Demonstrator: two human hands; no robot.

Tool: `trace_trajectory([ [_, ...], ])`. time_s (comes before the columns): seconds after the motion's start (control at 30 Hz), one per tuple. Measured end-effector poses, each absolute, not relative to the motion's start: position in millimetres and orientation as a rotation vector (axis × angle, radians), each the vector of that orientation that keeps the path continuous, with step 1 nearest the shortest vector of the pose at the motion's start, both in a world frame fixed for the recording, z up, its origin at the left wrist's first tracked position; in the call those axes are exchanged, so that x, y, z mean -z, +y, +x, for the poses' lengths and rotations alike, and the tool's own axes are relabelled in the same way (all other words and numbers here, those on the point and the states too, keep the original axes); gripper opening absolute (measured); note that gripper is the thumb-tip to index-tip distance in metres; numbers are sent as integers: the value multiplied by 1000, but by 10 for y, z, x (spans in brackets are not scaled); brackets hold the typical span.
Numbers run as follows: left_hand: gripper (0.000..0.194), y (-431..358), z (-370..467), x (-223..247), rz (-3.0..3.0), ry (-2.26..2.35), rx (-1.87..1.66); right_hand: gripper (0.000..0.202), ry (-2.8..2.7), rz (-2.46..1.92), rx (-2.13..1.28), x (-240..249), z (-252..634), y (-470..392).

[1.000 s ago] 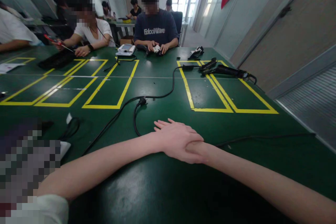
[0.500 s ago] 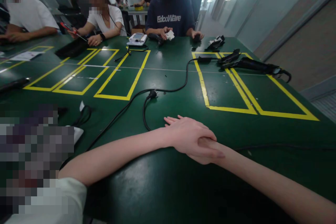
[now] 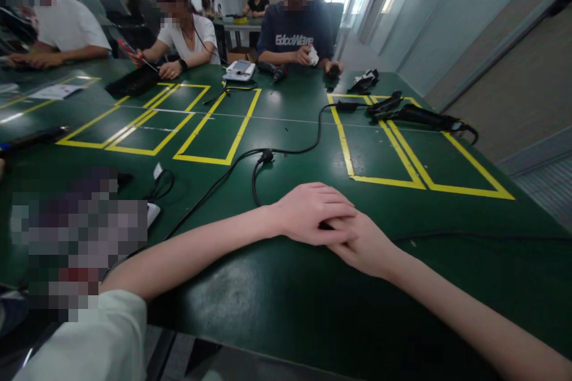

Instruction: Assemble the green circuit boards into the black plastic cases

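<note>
Both hands meet above the near part of the green table (image 3: 268, 286). My left hand (image 3: 313, 213) lies over the other one, its fingers wrapped round it. Beneath it, my right hand (image 3: 369, 244) shows its back and wrist; its fingers are mostly covered. No object is visible in either hand. Just beyond them, a black plug (image 3: 267, 156) rests on the table with its cable curving down behind my left wrist. A longer black cable (image 3: 308, 147) runs across the table.
Black tools (image 3: 424, 116) lie at the back right, near yellow tape outlines (image 3: 384, 181). A white device (image 3: 240, 69) sits at the far edge. Opposite, a person in a dark shirt (image 3: 292, 30) holds a white piece; a person in white (image 3: 192, 41) holds a red-handled tool.
My left hand has slid off the right wrist towards the fingers of the right hand, whose back now shows more. The view has shifted slightly.
</note>
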State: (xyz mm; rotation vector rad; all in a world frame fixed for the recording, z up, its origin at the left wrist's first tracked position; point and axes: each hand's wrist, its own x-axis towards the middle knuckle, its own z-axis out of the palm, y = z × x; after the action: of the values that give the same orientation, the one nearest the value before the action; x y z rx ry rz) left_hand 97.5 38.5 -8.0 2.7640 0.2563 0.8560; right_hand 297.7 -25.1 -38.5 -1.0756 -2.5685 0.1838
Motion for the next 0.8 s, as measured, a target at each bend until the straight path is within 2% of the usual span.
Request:
trace_trajectory([
  [0.1,34,432,750,85,2697,419,-1012,51,-2677,-1054,22,310,2925,-375],
  [0.17,29,396,691,94,2708,421,-1156,47,-2756,-1061,133,304,2929,-399],
  [0.3,19,122,794,163,2811,89,-1292,46,-2739,-1101,37,303,3128,-317],
  [0.43,27,-120,918,325,2919,-76,-990,50,-2391,-1352,-248,214,3594,-167],
  [0.5,33,-143,925,390,2969,-26,-802,50,-2118,-1476,-281,138,3867,-107],
  [0.63,31,-92,897,406,2957,209,-506,64,-1567,-1741,-247,-5,4339,-47],
  [0.8,30,-82,903,367,2952,241,-446,70,-1330,-1885,-3,-13,4718,-41],
])
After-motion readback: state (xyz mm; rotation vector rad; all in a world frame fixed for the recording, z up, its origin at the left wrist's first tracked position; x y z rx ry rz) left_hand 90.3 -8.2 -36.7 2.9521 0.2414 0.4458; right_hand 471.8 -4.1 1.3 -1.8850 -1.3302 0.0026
